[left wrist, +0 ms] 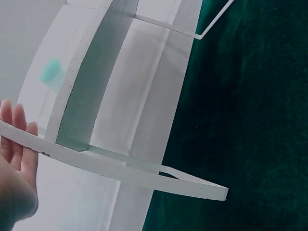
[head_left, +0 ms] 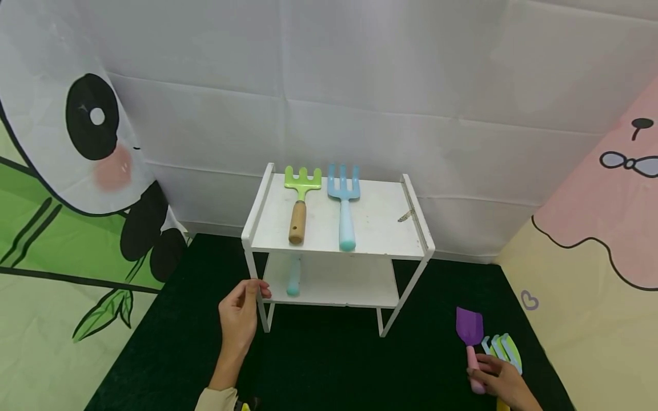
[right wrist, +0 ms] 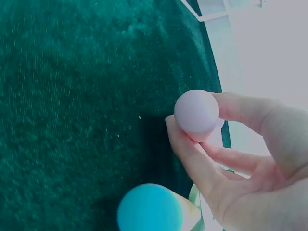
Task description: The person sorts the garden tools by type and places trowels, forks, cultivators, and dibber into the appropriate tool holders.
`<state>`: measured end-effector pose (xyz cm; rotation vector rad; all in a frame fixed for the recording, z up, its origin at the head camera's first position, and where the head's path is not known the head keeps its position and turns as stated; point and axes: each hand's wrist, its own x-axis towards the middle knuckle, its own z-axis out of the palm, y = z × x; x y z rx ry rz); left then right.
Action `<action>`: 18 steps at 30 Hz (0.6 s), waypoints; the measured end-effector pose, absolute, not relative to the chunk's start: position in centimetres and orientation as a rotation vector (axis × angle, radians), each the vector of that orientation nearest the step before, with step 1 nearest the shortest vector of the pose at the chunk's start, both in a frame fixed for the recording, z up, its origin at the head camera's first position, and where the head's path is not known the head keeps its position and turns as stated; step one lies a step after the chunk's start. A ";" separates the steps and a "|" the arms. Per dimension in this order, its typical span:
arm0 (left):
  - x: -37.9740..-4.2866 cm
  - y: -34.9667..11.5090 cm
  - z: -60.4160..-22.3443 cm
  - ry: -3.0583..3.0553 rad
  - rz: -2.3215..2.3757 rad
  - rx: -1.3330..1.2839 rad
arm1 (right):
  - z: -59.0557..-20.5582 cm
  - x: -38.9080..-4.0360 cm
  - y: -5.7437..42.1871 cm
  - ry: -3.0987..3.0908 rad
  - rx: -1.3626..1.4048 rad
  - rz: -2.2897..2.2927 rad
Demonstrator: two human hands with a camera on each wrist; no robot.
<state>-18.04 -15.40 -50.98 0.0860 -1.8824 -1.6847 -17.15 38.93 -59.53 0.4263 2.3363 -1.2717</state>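
Note:
My left hand point(head_left: 239, 319) holds the left front leg of a small white two-tier shelf point(head_left: 329, 279); in the left wrist view its fingers point(left wrist: 18, 118) pass behind the white bar. At the lower right, my right hand point(head_left: 501, 379) grips the pink handle of a toy shovel point(head_left: 469, 326) with a purple blade. The handle's rounded end shows between thumb and fingers in the right wrist view. Upon the top tier lie a green hand rake point(head_left: 298, 220) with a wooden handle and a light blue hand fork point(head_left: 346, 222), tines toward the wall.
A light blue handle point(head_left: 293, 277) rests on the lower tier, its other end hidden. Blue and green rake heads point(head_left: 504, 349) are beside my right hand; a blue handle end point(right wrist: 150, 209) appears below it. Dark green carpet point(head_left: 319, 365) covers the floor, with printed cloth walls around.

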 end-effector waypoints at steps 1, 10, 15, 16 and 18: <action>-18.0 -15.4 -51.0 -1.884 -1.682 0.084 | -59.6 -17.1 38.9 2.327 0.437 -1.279; -18.0 -15.5 -51.0 -1.896 -1.671 0.076 | -59.6 -16.5 38.8 2.276 0.483 -1.347; -18.0 -15.5 -51.0 -1.897 -1.677 0.086 | -59.6 -16.1 38.5 2.253 0.512 -1.393; -18.0 -15.5 -51.0 -1.893 -1.680 0.084 | -59.6 -16.0 38.4 2.244 0.512 -1.405; -18.0 -15.4 -50.9 -1.883 -1.688 0.074 | -59.6 -15.9 38.2 2.229 0.531 -1.422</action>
